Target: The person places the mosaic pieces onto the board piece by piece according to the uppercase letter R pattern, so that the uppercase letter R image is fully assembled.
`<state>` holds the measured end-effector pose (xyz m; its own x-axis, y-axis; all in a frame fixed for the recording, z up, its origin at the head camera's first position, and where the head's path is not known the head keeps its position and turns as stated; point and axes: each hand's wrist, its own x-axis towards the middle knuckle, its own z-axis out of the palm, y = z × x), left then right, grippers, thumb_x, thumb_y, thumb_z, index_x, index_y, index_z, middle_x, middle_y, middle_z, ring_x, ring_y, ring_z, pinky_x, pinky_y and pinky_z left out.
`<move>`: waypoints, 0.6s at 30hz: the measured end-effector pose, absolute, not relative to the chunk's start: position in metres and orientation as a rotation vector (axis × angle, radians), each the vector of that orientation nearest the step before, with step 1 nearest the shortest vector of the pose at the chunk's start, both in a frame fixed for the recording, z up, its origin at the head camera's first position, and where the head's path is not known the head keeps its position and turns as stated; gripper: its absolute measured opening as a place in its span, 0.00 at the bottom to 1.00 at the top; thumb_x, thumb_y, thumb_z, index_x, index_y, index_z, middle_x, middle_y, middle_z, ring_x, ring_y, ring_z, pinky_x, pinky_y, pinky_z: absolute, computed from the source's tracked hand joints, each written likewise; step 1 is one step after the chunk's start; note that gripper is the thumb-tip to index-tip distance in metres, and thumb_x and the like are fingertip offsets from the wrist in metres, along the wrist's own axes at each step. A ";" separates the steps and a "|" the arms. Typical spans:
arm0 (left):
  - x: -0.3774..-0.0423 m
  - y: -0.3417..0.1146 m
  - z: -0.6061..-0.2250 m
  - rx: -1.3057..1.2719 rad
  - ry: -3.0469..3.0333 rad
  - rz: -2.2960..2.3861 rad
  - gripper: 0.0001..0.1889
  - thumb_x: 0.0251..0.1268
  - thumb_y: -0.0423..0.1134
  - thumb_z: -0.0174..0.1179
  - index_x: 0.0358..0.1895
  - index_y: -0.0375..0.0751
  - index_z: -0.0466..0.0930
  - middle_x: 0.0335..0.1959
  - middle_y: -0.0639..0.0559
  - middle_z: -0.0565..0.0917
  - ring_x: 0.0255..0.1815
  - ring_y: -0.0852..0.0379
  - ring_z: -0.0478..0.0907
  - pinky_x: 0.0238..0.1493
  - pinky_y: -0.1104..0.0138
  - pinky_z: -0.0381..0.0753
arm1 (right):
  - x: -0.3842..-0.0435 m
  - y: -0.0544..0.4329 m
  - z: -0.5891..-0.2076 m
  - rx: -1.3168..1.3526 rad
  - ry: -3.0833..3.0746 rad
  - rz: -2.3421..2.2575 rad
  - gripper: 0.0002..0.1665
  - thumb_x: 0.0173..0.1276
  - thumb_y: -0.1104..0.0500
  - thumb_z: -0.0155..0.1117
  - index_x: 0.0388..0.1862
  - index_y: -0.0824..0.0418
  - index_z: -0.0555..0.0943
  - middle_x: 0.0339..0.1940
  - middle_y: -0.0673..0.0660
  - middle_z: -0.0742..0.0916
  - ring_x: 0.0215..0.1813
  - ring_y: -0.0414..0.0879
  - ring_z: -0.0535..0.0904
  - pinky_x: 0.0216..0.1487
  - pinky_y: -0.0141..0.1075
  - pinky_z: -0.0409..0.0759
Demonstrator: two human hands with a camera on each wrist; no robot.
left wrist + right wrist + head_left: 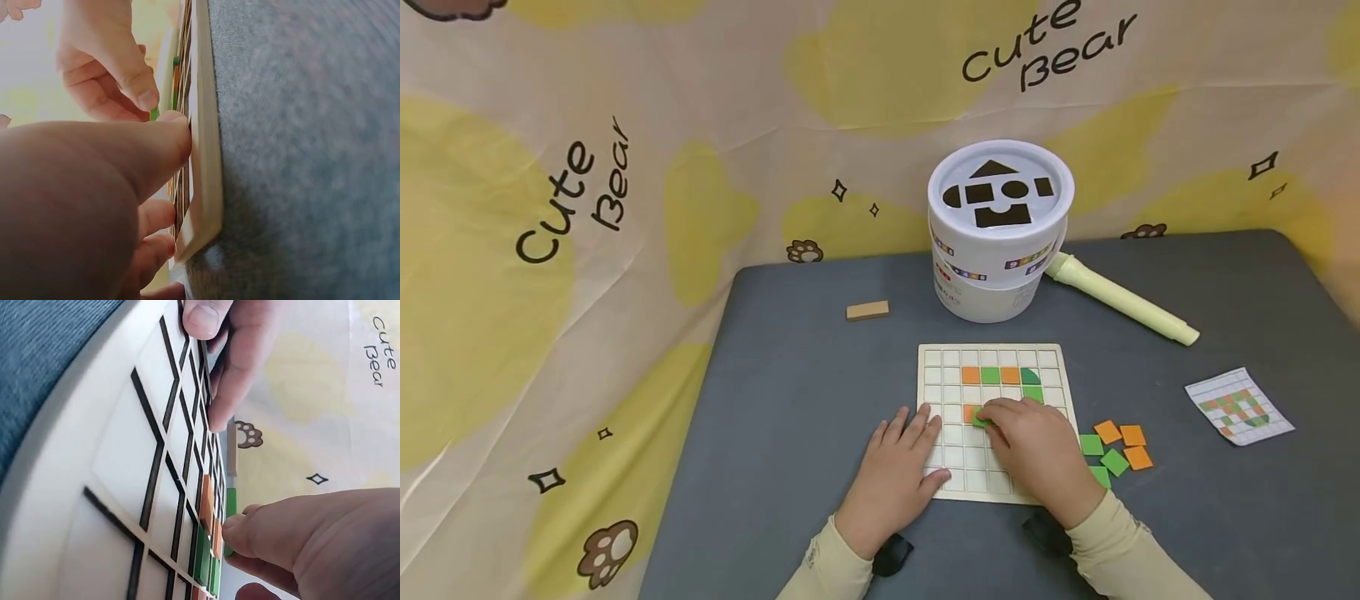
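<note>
A wooden grid board (951, 483) lies on the table. Along its left side rests my left hand (897, 479), fingers spread over the edge squares; its thumb also touches the board in the left wrist view. A green square tile (231, 501) is pinched between thumb and fingers of my right hand (1041, 446), just above the grid and beside an orange tile (969, 413). A row higher up holds orange and green tiles (990, 376), ending in a dark green rounded piece (1030, 377), with a green tile (1033, 392) below it. My right hand hides part of the grid.
Loose orange tiles (1132, 435) and green tiles (1115, 462) lie right of the board. Farther right is a pattern card (1240, 407). Behind stand a white bucket (988, 283) with a shape-cutout lid, its pale yellow handle (1127, 300), and a small wooden block (867, 311).
</note>
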<state>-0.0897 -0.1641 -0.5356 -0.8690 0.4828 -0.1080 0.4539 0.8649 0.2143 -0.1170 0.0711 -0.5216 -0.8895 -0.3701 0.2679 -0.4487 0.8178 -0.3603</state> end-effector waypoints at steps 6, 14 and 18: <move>-0.090 -0.167 -0.536 0.701 2.878 0.280 0.38 0.79 0.62 0.59 0.84 0.46 0.66 0.85 0.50 0.62 0.85 0.43 0.57 0.77 0.43 0.64 | -0.137 0.067 -0.522 0.687 -2.841 0.573 0.09 0.65 0.64 0.80 0.45 0.58 0.93 0.47 0.54 0.93 0.43 0.53 0.87 0.44 0.49 0.87; -0.090 -0.164 -0.535 0.710 2.854 0.258 0.39 0.78 0.64 0.59 0.84 0.48 0.66 0.85 0.52 0.61 0.84 0.44 0.58 0.77 0.43 0.64 | -0.144 0.069 -0.518 0.746 -2.959 0.465 0.12 0.67 0.65 0.75 0.49 0.58 0.93 0.52 0.55 0.92 0.49 0.57 0.85 0.50 0.54 0.85; -0.088 -0.165 -0.534 0.686 2.859 0.251 0.40 0.77 0.64 0.60 0.84 0.49 0.66 0.85 0.52 0.61 0.85 0.44 0.57 0.78 0.43 0.63 | -0.143 0.076 -0.506 0.760 -2.960 0.637 0.24 0.71 0.68 0.69 0.65 0.59 0.87 0.68 0.61 0.84 0.62 0.63 0.80 0.60 0.61 0.80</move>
<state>-0.0885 -0.1650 -0.5341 -0.8748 0.4625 -0.1444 0.4303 0.8785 0.2074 -0.1434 0.0764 -0.5064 -0.8813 -0.4576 0.1179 -0.4656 0.7982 -0.3823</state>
